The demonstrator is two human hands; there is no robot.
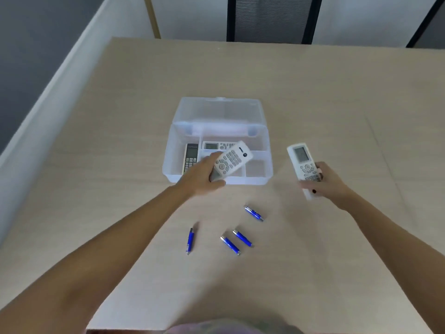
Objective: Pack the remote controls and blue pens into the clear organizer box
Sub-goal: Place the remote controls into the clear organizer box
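Head view: the left hand point(201, 178) grips a white remote point(232, 160) by its near end, holding it tilted over the front of the clear box point(218, 141), whose lid stands open. Two more remotes, a dark one point(191, 156) and a white one point(215, 145), lie inside. The right hand point(323, 182) is closed around another white remote point(304, 165) beside the box. Four blue pens point(230, 244) lie scattered on the table point(313, 92) nearer the person.
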